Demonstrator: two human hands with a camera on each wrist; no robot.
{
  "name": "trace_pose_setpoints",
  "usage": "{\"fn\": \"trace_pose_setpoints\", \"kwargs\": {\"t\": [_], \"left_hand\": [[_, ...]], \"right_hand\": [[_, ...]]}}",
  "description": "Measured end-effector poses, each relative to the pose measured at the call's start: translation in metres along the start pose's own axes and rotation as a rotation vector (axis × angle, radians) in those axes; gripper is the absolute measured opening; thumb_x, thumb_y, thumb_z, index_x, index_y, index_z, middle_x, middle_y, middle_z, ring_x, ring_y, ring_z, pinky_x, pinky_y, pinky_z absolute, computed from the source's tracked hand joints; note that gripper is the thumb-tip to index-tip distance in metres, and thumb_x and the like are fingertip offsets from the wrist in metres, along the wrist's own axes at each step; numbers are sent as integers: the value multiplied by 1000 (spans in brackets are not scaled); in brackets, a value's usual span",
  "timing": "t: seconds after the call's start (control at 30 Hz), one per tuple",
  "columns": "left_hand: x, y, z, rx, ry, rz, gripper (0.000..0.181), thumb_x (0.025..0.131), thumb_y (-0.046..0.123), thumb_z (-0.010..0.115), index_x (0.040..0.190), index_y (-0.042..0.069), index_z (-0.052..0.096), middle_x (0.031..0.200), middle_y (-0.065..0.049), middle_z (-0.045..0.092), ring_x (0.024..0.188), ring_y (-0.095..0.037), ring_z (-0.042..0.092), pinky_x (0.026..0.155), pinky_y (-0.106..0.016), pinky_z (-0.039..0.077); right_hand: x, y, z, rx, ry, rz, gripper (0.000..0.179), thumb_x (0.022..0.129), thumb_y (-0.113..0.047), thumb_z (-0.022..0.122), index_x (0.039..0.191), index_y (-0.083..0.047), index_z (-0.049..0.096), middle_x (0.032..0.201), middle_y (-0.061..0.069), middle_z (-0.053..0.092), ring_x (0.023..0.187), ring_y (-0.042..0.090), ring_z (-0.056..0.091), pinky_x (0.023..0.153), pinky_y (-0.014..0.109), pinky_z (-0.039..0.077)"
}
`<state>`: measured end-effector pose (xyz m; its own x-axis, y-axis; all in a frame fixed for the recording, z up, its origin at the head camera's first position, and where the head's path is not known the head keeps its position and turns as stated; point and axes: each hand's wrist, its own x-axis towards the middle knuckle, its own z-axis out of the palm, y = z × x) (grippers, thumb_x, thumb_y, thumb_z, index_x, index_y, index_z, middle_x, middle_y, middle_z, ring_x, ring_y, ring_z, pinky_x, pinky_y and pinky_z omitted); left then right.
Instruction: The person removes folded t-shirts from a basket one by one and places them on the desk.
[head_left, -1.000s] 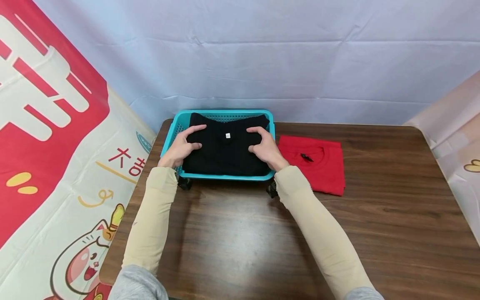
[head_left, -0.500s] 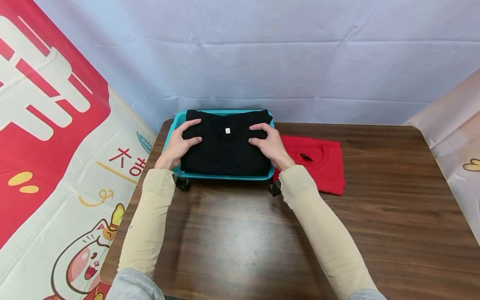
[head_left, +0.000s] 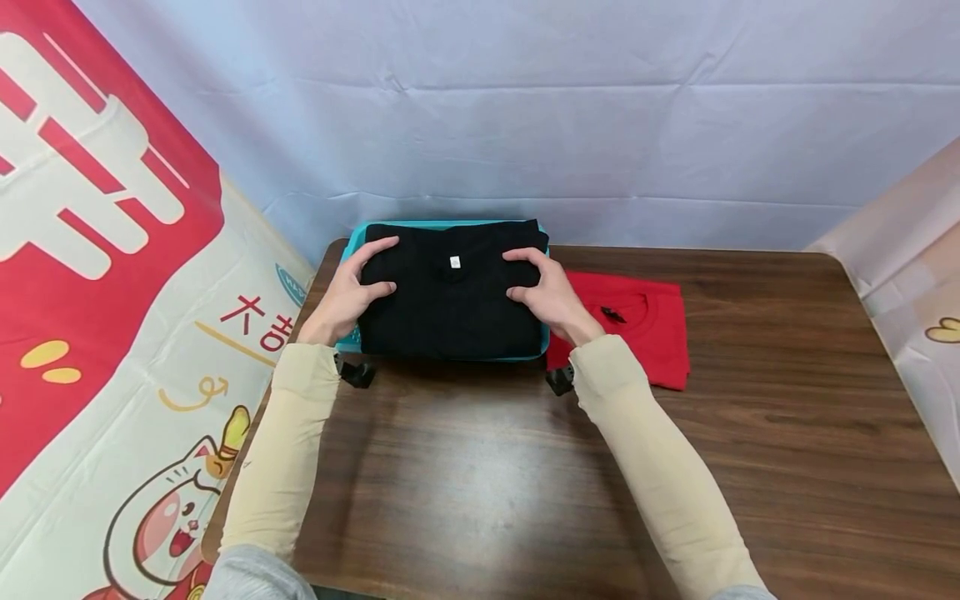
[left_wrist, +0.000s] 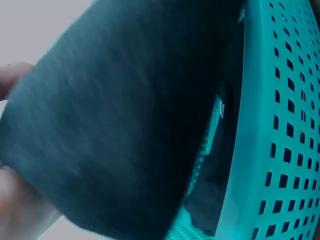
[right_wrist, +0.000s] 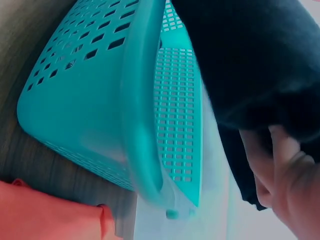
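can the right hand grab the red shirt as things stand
Probably not without letting go: the right hand grips the folded black garment over the basket, though nothing lies on the nearby red shirt.

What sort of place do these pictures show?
Probably a staged indoor workspace: a pale sheet hangs behind a wooden table that bears a teal basket, and a printed banner hangs alongside.

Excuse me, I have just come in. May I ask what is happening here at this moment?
Someone's left hand and right hand hold a folded black shirt by its two sides, above a turquoise basket. Inside the basket there seems to be more dark cloth. A folded red shirt lies on the table, beside the basket on the right; neither of the hands holds it.
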<state>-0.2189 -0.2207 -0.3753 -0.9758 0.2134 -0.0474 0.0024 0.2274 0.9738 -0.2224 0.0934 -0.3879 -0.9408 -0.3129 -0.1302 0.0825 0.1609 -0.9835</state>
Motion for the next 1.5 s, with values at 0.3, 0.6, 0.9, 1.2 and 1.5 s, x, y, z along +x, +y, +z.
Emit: {"fn": "trace_pose_setpoints", "kwargs": {"t": [0.3,0.6,0.9,1.2,1.5], "left_hand": [[-12,3,1,34,-37,-3,62,90,-4,58,144,24,46,148,-1,37,114,-22,50,85,-24,50],[-25,3,1,-63,-55,-17,62,90,-3,61,145,21,45,142,-6,44,111,-18,56,84,-24,53],[-35,-3,5,-194,-76,-75,64,89,5,66,146,21,42,129,-6,55,106,-16,62,81,-30,57],[-44,-7,3,-157,-144,-140,73,90,3,65,151,22,31,140,-13,47,107,-16,63,82,-32,57],[-55,-8,1,-113,-215,-134,74,88,8,69,151,25,33,150,-4,34,111,-17,61,84,-33,57]], "right_hand": [[-12,1,-5,90,-50,92,58,91,-1,60,144,-14,40,140,12,45,115,30,56,89,35,54],[-27,7,-5,125,-32,64,64,89,2,59,146,-19,39,143,9,43,118,29,53,89,32,53],[-36,12,-1,148,-34,51,67,88,5,57,146,-23,40,138,11,47,116,30,55,85,32,56],[-44,17,3,96,-27,15,55,90,-4,62,141,-17,47,137,10,48,107,24,59,85,29,54],[-56,15,2,-9,-28,-4,46,88,-13,68,132,-18,55,143,3,44,127,25,44,100,46,45]]}}
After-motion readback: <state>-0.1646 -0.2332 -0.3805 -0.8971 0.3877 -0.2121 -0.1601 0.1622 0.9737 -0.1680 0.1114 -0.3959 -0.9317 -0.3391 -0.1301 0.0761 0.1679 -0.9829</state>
